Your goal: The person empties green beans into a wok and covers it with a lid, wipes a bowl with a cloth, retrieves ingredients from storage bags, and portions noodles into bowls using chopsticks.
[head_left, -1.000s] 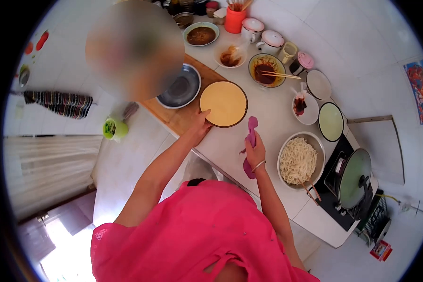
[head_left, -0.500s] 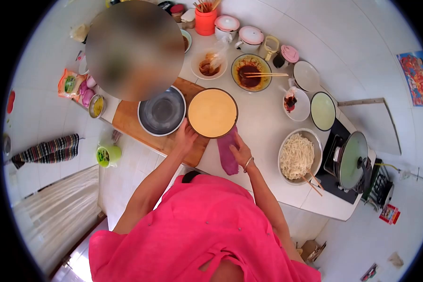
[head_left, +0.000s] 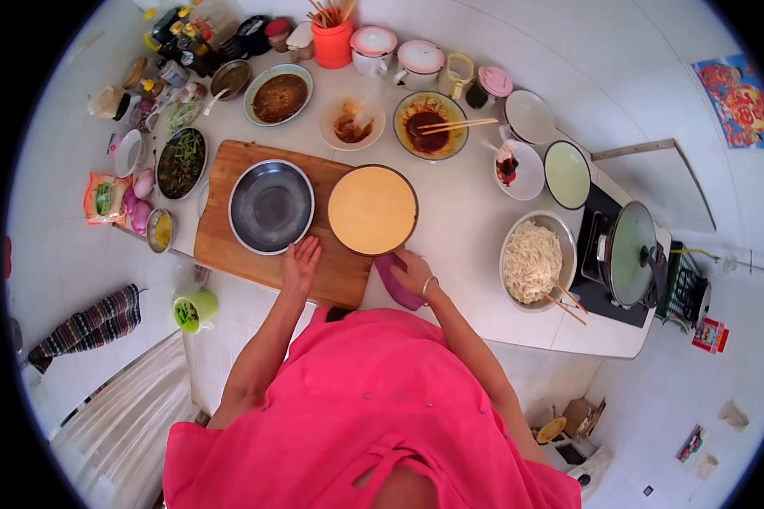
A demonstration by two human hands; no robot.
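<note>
1. Observing the person's left hand (head_left: pixel 300 265): palm down, fingers somewhat apart, fingertips at the lower right rim of the grey metal bowl (head_left: pixel 272 207). From where I stand, whether they press on the rim I cannot tell.
2. Right hand (head_left: pixel 412 273): over the purple cloth (head_left: pixel 390 276), just beside the lower edge of the yellow round dish (head_left: pixel 372 209). Whether its fingers are clamped on the cloth I cannot tell. A bracelet (head_left: pixel 430 285) circles the wrist.
3. Position of bowl: upright on the wooden cutting board (head_left: pixel 216 229), dark grey inside.
4. Position of dish: directly right of the bowl, dark-rimmed, overlapping the board's right edge from my viewpoint.
5. Position of cloth: bunched near the counter's front edge, partly hidden by the right hand.
6. Right of the hands, well apart from them: noodles (head_left: pixel 530 263) in a metal basin (head_left: pixel 572 246), with wooden chopsticks (head_left: pixel 566 307). Beyond the basin, a black hob (head_left: pixel 604 305) and a lid (head_left: pixel 630 244).
7. Behind the dish: a glass bowl (head_left: pixel 412 103) of dark red sauce, paler chopsticks (head_left: pixel 463 125) laid across it.
</note>
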